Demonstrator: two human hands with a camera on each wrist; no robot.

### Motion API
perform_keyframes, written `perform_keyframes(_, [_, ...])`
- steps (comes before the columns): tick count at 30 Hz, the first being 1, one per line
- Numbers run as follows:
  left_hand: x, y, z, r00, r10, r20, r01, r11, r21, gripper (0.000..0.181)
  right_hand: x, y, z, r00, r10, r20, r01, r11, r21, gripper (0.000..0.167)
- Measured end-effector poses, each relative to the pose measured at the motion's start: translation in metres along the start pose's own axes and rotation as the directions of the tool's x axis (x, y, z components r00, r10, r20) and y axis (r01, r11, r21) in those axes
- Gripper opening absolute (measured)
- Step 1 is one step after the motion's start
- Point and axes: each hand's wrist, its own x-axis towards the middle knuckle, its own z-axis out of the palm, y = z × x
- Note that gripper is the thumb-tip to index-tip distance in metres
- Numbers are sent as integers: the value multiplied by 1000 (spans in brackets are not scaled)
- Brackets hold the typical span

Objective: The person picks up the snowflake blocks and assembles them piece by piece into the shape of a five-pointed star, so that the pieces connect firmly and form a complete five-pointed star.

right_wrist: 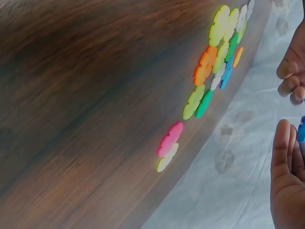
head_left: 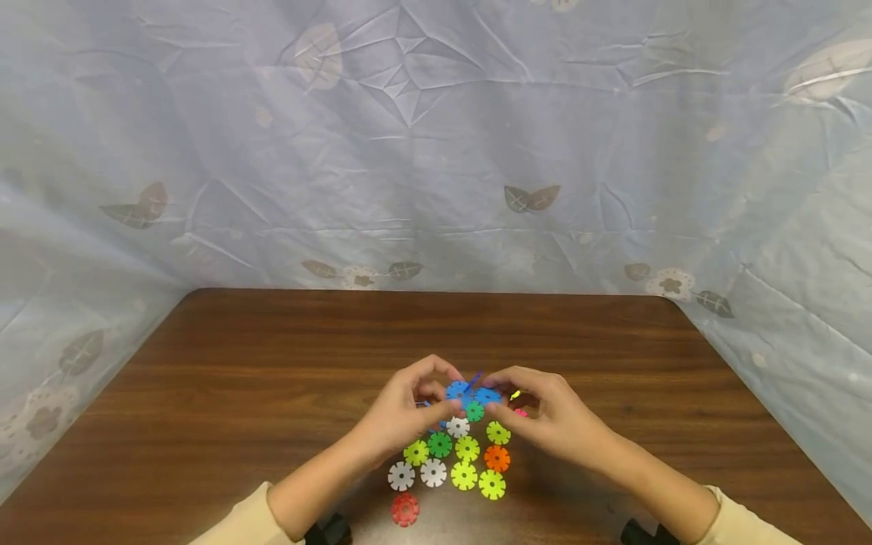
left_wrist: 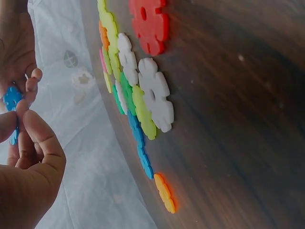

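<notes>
Head view: the blue discs [head_left: 458,390], apparently joined, are held above the near half of the table [head_left: 272,363], around the far end of the other discs [head_left: 464,476], with the left hand [head_left: 397,409] pinching the left one and the right hand [head_left: 555,405] pinching the right one. Judged light, stiff and smooth, they should tolerate firm pressure but may slip or twist. Recommended hold: thumb and fingertips on the outer rims, joint left clear.
</notes>
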Motion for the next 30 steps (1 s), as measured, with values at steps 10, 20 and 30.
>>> perform_keyframes(10, [1,2,2,1000,17,-6,-17,1000,9,23,5,-5,1,997,81,13,-82,994,67,12])
perform_keyframes(20, [2,2,1,999,38,-21,-37,999,21,24,11,-3,-5,991,110,81,-122,978,167,11])
perform_keyframes(30, [0,2,0,999,5,-42,-6,1000,-23,27,13,1,-3,975,145,170,-194,926,323,23])
